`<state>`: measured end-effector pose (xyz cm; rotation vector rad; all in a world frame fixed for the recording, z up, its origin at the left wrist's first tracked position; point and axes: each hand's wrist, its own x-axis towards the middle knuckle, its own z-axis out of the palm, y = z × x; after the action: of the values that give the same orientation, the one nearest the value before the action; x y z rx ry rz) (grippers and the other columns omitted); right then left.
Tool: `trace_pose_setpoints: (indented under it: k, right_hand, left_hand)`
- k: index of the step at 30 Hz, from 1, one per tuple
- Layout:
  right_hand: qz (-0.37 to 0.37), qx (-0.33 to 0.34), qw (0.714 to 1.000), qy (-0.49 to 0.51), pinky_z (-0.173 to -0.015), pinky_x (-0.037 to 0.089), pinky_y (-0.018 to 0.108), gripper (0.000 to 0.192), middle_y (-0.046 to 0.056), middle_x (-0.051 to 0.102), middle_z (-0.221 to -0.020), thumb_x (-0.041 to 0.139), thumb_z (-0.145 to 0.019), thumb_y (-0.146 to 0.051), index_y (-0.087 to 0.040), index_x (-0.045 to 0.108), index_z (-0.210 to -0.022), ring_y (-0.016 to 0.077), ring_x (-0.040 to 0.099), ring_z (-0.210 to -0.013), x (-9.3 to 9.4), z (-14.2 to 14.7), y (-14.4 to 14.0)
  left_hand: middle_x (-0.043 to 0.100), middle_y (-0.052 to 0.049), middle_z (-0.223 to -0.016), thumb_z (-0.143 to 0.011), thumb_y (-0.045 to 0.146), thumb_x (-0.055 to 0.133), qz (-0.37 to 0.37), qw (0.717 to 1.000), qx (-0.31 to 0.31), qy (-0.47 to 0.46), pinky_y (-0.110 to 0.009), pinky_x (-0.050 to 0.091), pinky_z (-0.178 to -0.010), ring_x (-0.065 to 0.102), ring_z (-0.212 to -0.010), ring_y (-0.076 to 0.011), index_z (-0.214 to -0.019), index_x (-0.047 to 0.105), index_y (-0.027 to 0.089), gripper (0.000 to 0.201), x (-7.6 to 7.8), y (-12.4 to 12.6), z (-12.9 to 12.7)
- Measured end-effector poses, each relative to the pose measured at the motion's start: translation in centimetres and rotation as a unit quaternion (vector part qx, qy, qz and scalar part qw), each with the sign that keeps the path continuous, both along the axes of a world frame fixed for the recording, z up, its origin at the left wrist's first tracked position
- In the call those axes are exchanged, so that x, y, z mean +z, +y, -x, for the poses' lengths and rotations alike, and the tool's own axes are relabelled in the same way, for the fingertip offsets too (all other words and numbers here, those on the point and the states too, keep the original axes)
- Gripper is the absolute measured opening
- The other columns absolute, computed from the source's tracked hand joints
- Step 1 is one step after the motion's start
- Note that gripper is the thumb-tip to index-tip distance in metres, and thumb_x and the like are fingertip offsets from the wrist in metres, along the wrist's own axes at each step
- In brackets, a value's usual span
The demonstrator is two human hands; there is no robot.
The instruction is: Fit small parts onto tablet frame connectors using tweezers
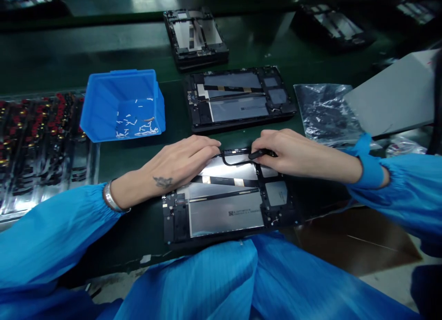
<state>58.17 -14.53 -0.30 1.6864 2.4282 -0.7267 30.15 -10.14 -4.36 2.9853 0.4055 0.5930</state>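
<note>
Dark green matting covers the tabletop (103, 48), which runs off into a dim, poorly lit background. An opened tablet chassis (228, 205) lies at the near edge, and it serves as the landmark for everything else. Just beyond the chassis a second open tablet (240, 96) is laid flat, and farther beyond that a third tablet (195, 32) is seen. Beyond and to the left of the chassis a blue plastic bin (120, 103) is placed, with small white scraps scattered on its floor. Far left of the chassis a tray of small parts (37, 145) with red dots is set under glossy film. To the right of the chassis a crinkled plastic bag (326, 113) and a grey flat panel (393, 96) are found.

The left hand (176, 165) is laid flat on the far left part of the chassis, fingers extended and pressed down together. The right hand (293, 154) is rested at the far right edge of the chassis, its fingers closed in a pinch on a thin black cable (238, 158), which curves across the silver plate between the two hands.

Both forearms are covered by blue sleeves (51, 237). The cable's end is hidden under the right fingers, and the far edge of the chassis is concealed by both hands. Objects at the upper right are too dark to be identified.
</note>
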Motion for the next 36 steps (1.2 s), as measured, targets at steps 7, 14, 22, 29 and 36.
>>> trace_pose_setpoints:
  k: [7, 14, 22, 29, 36]
  right_hand:
    - [0.000, 0.003, 1.000, 0.010, -0.062, 0.029, 0.031, 0.023, 0.007, 0.062, -0.082, 0.052, -0.092, -0.032, -0.017, 0.069, -0.089, 0.0184, 0.054, -0.070, -0.2, 0.0, 0.9]
    - [0.016, -0.023, 0.997, 0.066, -0.061, 0.032, 0.029, 0.029, 0.005, 0.064, -0.080, 0.049, -0.094, -0.038, -0.017, 0.068, -0.089, 0.0170, 0.056, -0.070, -0.4, -0.8, 0.3]
    - [0.009, 0.020, 0.998, 0.063, -0.061, 0.031, 0.028, 0.025, 0.004, 0.063, -0.075, 0.052, -0.091, -0.035, -0.017, 0.069, -0.086, 0.0161, 0.054, -0.067, -0.1, -0.4, 0.6]
    - [-0.005, 0.010, 0.997, 0.072, -0.062, 0.031, 0.030, 0.026, 0.005, 0.065, -0.077, 0.058, -0.091, -0.040, -0.019, 0.072, -0.088, 0.0179, 0.054, -0.067, -0.6, -0.8, 1.1]
    - [0.007, 0.005, 0.998, 0.066, -0.062, 0.031, 0.030, 0.024, 0.005, 0.065, -0.077, 0.058, -0.090, -0.037, -0.018, 0.070, -0.084, 0.0173, 0.054, -0.067, -0.4, -0.5, 1.4]
  left_hand:
    - [0.064, -0.015, -0.131, -0.104, 0.016, 0.044, 0.011, 1.000, -0.002, 0.003, -0.035, 0.059, -0.097, 0.062, -0.121, -0.0229, -0.123, 0.056, 0.010, 0.024, -0.2, -0.1, 0.0]
    - [0.063, -0.016, -0.132, -0.103, 0.015, 0.044, 0.030, 0.999, 0.000, 0.010, -0.034, 0.059, -0.095, 0.061, -0.123, -0.0236, -0.122, 0.056, 0.010, 0.022, -0.5, -0.2, 0.2]
    - [0.064, -0.015, -0.132, -0.104, 0.016, 0.043, 0.027, 1.000, 0.004, 0.003, -0.033, 0.059, -0.094, 0.062, -0.121, -0.0219, -0.122, 0.055, 0.012, 0.022, -0.6, -0.2, 0.5]
    - [0.061, -0.014, -0.138, -0.105, 0.016, 0.043, 0.030, 0.999, -0.008, 0.013, -0.033, 0.057, -0.099, 0.060, -0.126, -0.0213, -0.122, 0.055, 0.013, 0.022, -0.7, -0.1, 0.4]
    - [0.058, -0.016, -0.144, -0.103, 0.013, 0.042, -0.001, 0.998, -0.041, 0.039, -0.040, 0.057, -0.104, 0.058, -0.130, -0.0263, -0.120, 0.055, 0.010, 0.022, -0.5, 0.0, -0.3]
